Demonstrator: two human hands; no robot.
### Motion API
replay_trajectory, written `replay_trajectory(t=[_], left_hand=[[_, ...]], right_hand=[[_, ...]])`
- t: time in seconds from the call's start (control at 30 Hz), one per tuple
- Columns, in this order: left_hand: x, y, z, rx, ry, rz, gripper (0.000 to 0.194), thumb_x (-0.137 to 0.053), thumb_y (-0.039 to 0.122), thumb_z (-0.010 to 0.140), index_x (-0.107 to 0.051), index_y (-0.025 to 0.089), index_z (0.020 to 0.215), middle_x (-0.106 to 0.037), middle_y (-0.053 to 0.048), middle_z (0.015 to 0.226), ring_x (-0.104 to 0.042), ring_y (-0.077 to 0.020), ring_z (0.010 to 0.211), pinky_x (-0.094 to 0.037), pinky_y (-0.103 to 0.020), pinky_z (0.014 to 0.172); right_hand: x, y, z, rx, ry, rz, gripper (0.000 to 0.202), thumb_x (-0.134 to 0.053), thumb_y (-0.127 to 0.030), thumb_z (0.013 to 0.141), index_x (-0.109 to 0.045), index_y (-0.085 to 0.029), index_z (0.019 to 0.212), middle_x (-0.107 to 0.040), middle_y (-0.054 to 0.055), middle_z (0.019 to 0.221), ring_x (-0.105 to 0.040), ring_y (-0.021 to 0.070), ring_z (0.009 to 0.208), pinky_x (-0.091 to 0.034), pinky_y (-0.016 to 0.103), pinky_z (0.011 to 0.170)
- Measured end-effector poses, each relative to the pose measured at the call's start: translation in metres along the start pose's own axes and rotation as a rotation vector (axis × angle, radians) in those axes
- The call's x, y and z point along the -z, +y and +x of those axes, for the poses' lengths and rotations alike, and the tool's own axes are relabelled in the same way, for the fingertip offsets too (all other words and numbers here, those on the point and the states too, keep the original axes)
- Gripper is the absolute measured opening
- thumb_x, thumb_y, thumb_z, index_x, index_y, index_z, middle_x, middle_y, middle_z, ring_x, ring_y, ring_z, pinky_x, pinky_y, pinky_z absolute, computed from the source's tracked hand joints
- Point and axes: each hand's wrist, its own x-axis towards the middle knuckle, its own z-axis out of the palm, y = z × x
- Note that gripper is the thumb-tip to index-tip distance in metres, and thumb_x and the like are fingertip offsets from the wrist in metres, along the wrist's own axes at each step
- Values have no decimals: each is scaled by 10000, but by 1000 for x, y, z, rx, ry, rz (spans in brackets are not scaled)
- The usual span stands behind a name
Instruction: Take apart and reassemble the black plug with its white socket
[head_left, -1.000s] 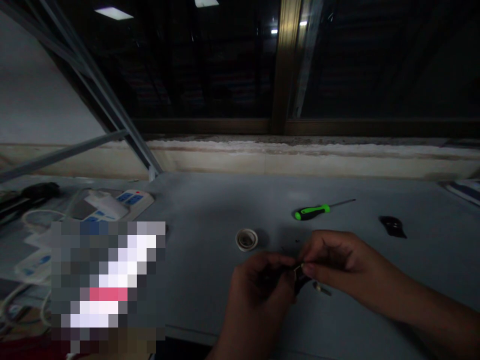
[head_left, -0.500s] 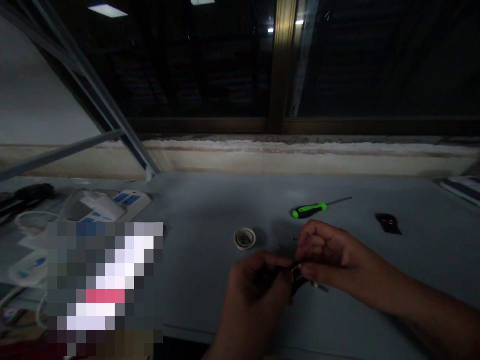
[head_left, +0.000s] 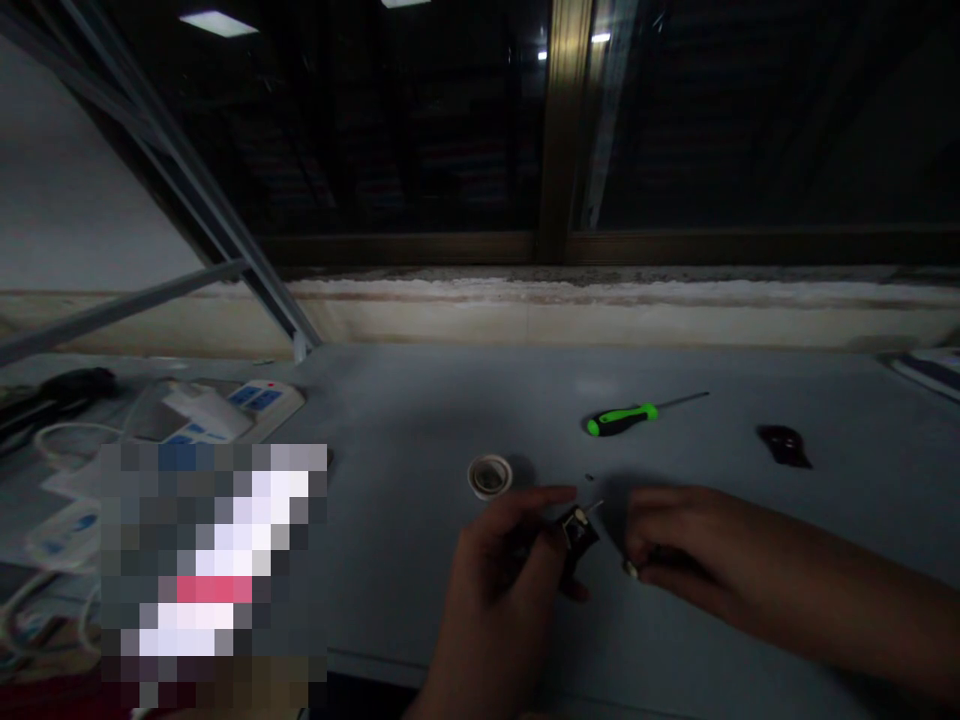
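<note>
My left hand (head_left: 504, 575) is closed around a small dark casing (head_left: 579, 535) with a pale inner part, and a thin metal pin sticks out of its upper right corner. To the right, my right hand (head_left: 679, 535) is bent low over the table, fingertips pinched at a small brass-coloured metal piece (head_left: 631, 570). Just beyond the hands lies a tiny dark part (head_left: 589, 477), perhaps a screw. A small round white container (head_left: 490, 477) stands past my left hand, its contents too dim to name.
A green and black screwdriver (head_left: 622, 419) lies behind my right hand. Further right is a dark, glossy curved piece (head_left: 784, 446). Power strips (head_left: 274, 402) and cables crowd the left side, beside a blurred-out patch. A metal frame (head_left: 274, 300) rises at the back left.
My right hand has drawn away from the dark casing, to the right and down, onto the small metal piece. The pin at the casing's corner now shows. My left hand has hardly moved.
</note>
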Motion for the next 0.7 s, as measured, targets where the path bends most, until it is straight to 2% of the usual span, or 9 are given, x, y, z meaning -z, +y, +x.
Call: replay_trajectory(t=[0.07, 0.17, 0.3, 0.57, 0.7], left_hand=[[-1, 2, -1, -8, -26, -12, 151, -674, 213, 887, -800, 234, 969, -731, -21, 831, -671, -130, 707, -584, -184, 567], [-4, 5, -2, -20, -20, -63, 154, -676, 182, 882, -811, 249, 913, -745, -8, 837, -677, -124, 719, -593, -178, 585], [-6, 7, -3, 7, -23, -125, 166, -703, 164, 870, -824, 272, 903, -749, 1, 878, -707, -130, 788, -618, -193, 664], [-7, 5, -2, 35, -36, -210, 117, -745, 194, 851, -830, 264, 891, -742, -1, 904, -718, -138, 814, -629, -227, 712], [-10, 5, -6, 109, 37, -245, 72, -760, 210, 838, -802, 237, 890, -777, -5, 903, -726, -152, 841, -615, -227, 698]], right_hand=[[4, -3, -1, 21, 36, -12, 117, -572, -174, 991, -665, -222, 939, -685, 13, 1024, -653, 163, 907, -492, 293, 788], [11, -9, -4, 99, 167, -5, 107, -575, -280, 1029, -660, -245, 975, -686, -14, 936, -664, 143, 861, -498, 272, 764], [9, -17, -3, 306, 313, 89, 83, -584, -232, 1030, -649, -236, 979, -682, -18, 918, -662, 98, 835, -506, 212, 743], [-1, -14, 7, 347, 331, 61, 113, -570, -150, 1021, -653, -214, 980, -667, 16, 929, -657, 109, 835, -505, 229, 729], [0, -15, 8, 355, 353, 50, 121, -561, -136, 1012, -656, -199, 973, -665, 30, 925, -657, 121, 826, -506, 240, 709]])
